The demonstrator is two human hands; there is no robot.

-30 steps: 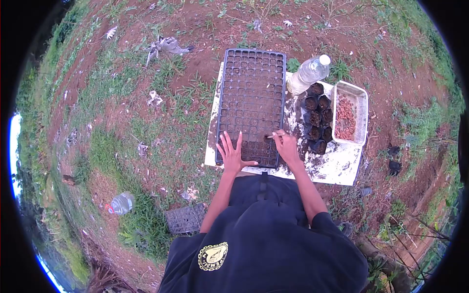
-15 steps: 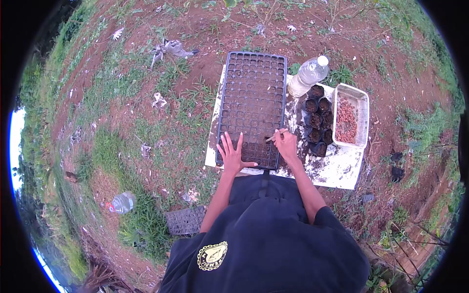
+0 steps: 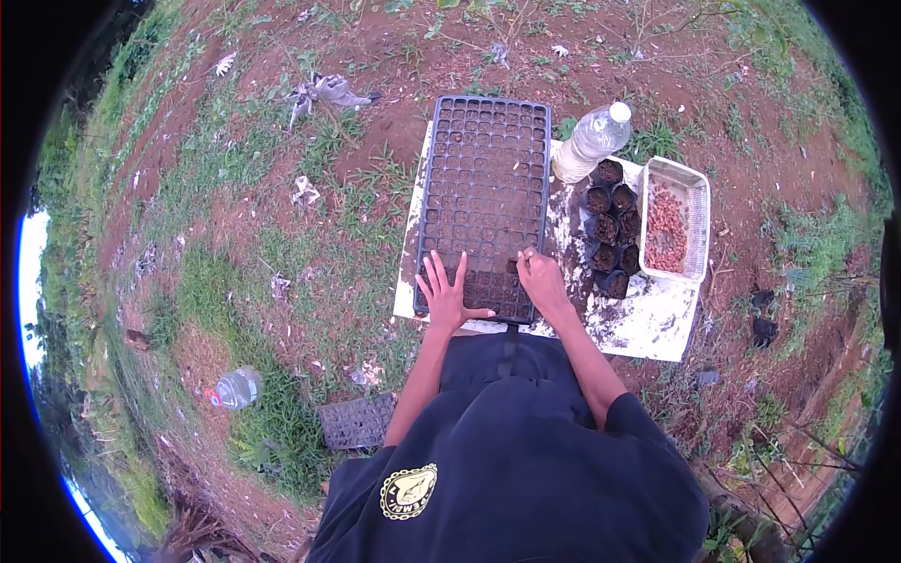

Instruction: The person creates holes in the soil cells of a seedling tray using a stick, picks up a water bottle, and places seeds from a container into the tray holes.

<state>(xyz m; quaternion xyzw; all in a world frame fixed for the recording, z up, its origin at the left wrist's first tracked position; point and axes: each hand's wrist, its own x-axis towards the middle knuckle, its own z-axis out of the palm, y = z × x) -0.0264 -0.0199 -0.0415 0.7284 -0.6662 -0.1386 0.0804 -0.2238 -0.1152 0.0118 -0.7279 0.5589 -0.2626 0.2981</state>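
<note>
A black seedling tray point(image 3: 483, 178) filled with dark soil lies lengthwise in front of me. My left hand point(image 3: 447, 298) rests on its near left corner, fingers spread and thumb stretched along the near edge. Over the near right cells, my right hand point(image 3: 542, 281) is closed in a pinch, fingertips down at the soil. It grips a small, light-brown stick, now mostly hidden by the fingers. Just beyond those fingertips is a darker patch of soil.
Right of the tray are a clear plastic bottle point(image 3: 593, 143) with a white cap, several soil-filled black seedling bags point(image 3: 605, 228) and a white basket point(image 3: 696, 225) of reddish-brown seeds. All stand on a soil-smeared white board point(image 3: 648, 328). Another bottle point(image 3: 236, 388) lies on the grass at left.
My right hand has shifted slightly left, and the stick, slanting and visible before, is now mostly hidden. My left hand stays in place.
</note>
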